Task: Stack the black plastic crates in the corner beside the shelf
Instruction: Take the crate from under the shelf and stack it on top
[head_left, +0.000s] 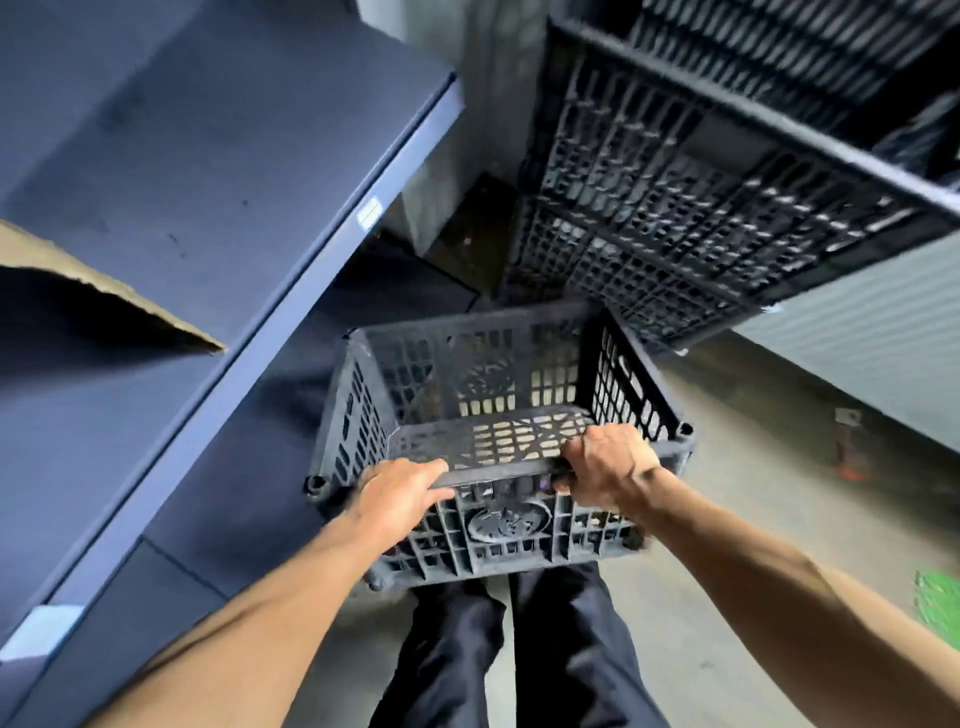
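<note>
Grey concrete floor (727, 649) runs into a corner between a dark blue metal shelf unit (218, 171) on the left and a pale corrugated wall (872, 332) on the right. Left hand (400, 499) and right hand (608, 462) each curl over the near rim of a black slatted plastic crate (498, 415), fingers wrapped tight on the edge, holding it off the floor above the person's dark trousers (519, 649). It is open-topped, with lattice walls and a round moulded emblem on its near side. One crate is held; a stack of black plastic crates (675, 182) stands ahead in the corner, blurred, at least two high. A torn brown cardboard sheet (104, 291) lies on the shelf.
</note>
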